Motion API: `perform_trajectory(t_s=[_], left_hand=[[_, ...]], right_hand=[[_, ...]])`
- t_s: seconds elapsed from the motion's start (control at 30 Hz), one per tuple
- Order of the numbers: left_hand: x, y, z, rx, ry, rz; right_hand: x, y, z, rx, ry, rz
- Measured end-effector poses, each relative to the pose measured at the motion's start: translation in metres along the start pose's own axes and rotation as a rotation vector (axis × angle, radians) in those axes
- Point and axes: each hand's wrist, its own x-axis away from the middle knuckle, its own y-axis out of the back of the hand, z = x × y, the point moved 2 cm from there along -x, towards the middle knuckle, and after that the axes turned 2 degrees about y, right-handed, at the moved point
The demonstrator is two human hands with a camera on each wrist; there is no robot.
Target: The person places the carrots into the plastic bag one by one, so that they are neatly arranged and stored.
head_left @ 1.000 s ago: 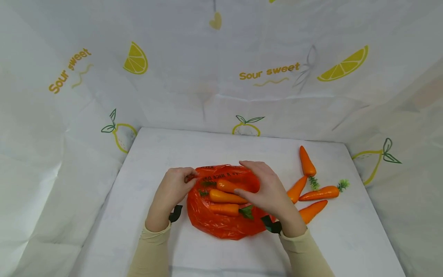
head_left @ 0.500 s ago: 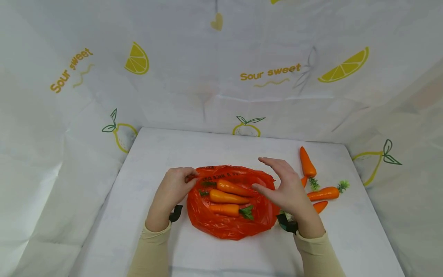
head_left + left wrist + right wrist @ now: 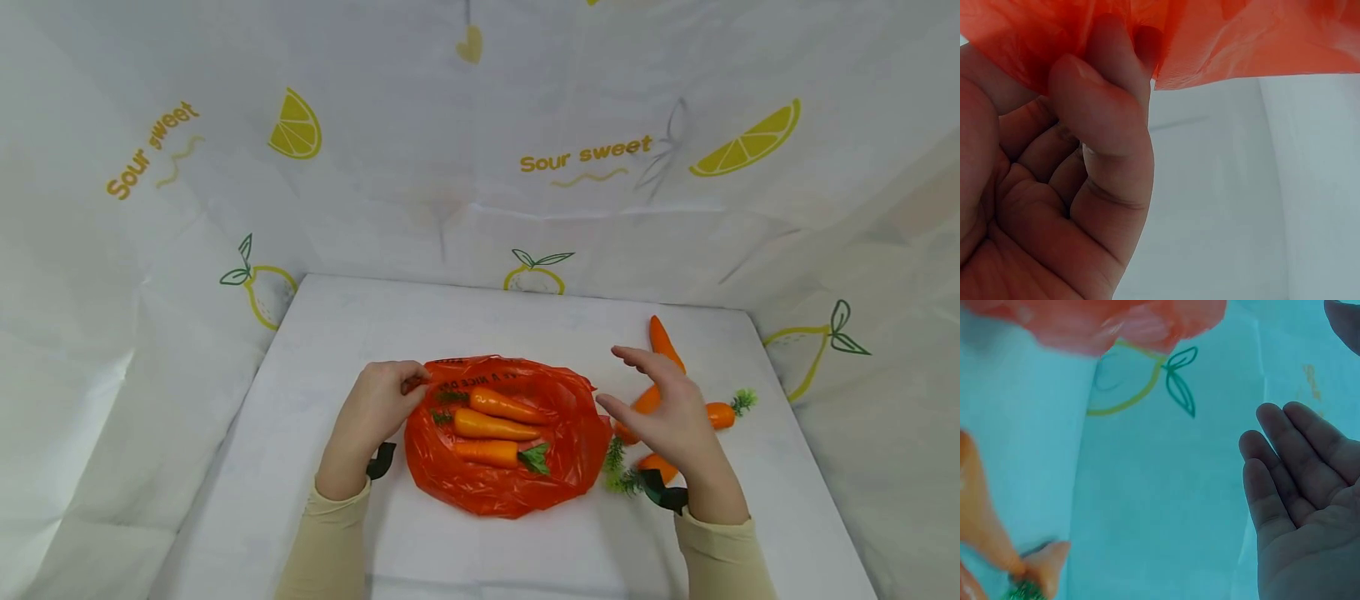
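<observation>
- The red plastic bag (image 3: 506, 498) gaped upward between the hands, reachable from above; three carrots (image 3: 495, 427) took up its middle.
- The left hand (image 3: 377, 408), pinching the rim, blocked its left side.
- The right hand (image 3: 669, 408) partly covered the loose carrots (image 3: 666, 343).
- Behind the bag, white tabletop (image 3: 408, 318) left passage as far as the upright printed sheet (image 3: 390, 208).

Soft, flat light falls on the white table (image 3: 360, 325), and the cloth wall (image 3: 45, 467) is brightest at my far left. Small glints sit on the red bag (image 3: 487, 498) and the carrots (image 3: 491, 427). A faint shadow lies beside my right sleeve (image 3: 723, 558). In the left wrist view my left hand (image 3: 1060, 212) looks dim; the right wrist view turns cyan, the red bag blurred, my right hand (image 3: 1313, 506) dark.
</observation>
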Motion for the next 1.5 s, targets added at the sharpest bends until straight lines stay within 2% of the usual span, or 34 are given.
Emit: perform_trajectory(t_s=[0.3,0.57,0.77,0.97,1.17,1.5], left_hand=[[0.000,0.000,0.001,0.002,0.004,0.005],[0.000,-0.001,0.002,0.005,0.002,0.001],[0.000,-0.001,0.002,0.015,-0.003,-0.002],[0.000,0.000,0.001,0.012,-0.007,-0.004],[0.000,-0.001,0.002,0.002,-0.003,-0.001],[-0.001,-0.001,0.001,-0.003,0.009,0.010]], right_hand=[[0.021,0.006,-0.038,0.042,-0.084,-0.002],[0.036,0.004,-0.069,0.018,-0.174,0.041],[0.045,0.013,-0.088,0.102,-0.161,0.085],[0.053,0.019,-0.100,0.088,-0.227,0.203],[0.055,0.014,-0.109,0.026,-0.292,0.303],[0.059,0.008,-0.115,0.073,-0.291,0.340]])
